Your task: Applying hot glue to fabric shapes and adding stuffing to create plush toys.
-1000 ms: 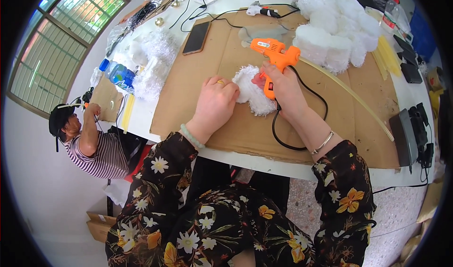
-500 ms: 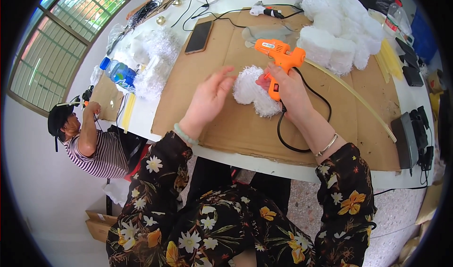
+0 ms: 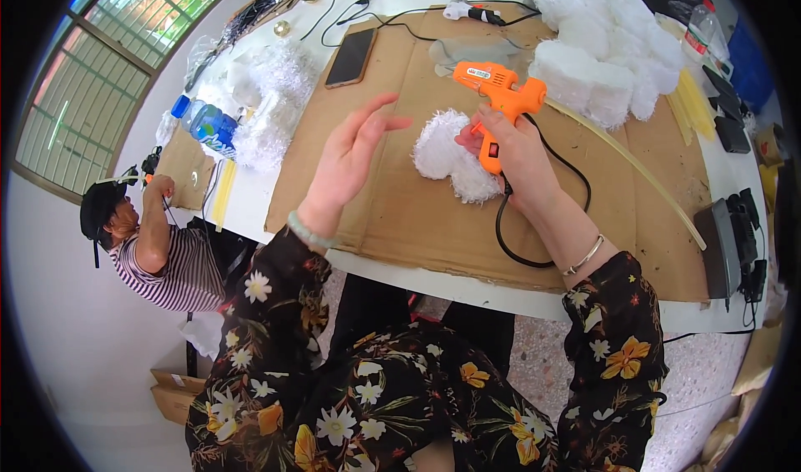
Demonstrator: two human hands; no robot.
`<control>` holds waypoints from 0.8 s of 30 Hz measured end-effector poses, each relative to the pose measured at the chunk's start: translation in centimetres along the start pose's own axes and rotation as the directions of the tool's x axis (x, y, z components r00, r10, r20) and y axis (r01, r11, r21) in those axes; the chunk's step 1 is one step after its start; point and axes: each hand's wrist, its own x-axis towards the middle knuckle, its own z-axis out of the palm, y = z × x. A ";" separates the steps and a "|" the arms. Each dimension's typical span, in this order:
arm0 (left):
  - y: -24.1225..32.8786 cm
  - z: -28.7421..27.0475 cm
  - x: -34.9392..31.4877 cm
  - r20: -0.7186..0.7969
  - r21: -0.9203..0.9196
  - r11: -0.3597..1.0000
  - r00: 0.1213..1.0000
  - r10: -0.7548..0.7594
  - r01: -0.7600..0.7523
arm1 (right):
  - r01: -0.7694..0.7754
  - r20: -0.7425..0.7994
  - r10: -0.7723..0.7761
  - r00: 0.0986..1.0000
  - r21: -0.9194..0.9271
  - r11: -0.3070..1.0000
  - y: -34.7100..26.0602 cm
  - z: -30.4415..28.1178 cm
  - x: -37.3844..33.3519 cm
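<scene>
In my right hand (image 3: 524, 159) I grip an orange hot glue gun (image 3: 501, 97) by its handle, nozzle pointing left. A long yellowish glue stick (image 3: 634, 165) runs from its back across to the right. Its black cord (image 3: 501, 230) loops below my wrist. Beneath the gun, a fluffy white piece (image 3: 450, 157) of rounded lobes lies on the brown cardboard (image 3: 400, 213). My left hand (image 3: 350, 151) is raised to the left of that piece, fingers apart and holding nothing.
White fluffy pieces (image 3: 605, 55) are heaped at the far right, more (image 3: 279, 88) at the left beside a blue-capped bottle (image 3: 204, 126). A phone (image 3: 351, 57) and a white glue gun (image 3: 471, 12) lie behind. Yellow glue sticks (image 3: 692, 105) lie right. Another person (image 3: 158, 251) sits left.
My left hand has moved a little to the left, away from the white piece, its fingers stretching out. The glue gun stays in my right hand, almost unmoved.
</scene>
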 end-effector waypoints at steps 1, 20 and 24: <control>0.6 -0.5 -1.2 0.023 0.111 0.994 1.000 -0.010 0.008 | -0.002 0.005 0.002 1.000 0.003 1.000 0.0 0.0 0.0; 1.8 2.6 -6.4 0.336 0.635 0.695 0.931 0.145 -0.338 | -0.013 0.017 0.013 1.000 0.039 0.999 -0.2 0.3 -0.2; 2.2 2.9 -6.3 0.358 0.670 0.647 0.922 0.148 -0.364 | -0.008 0.031 0.007 0.999 0.036 0.999 -0.1 0.1 -0.2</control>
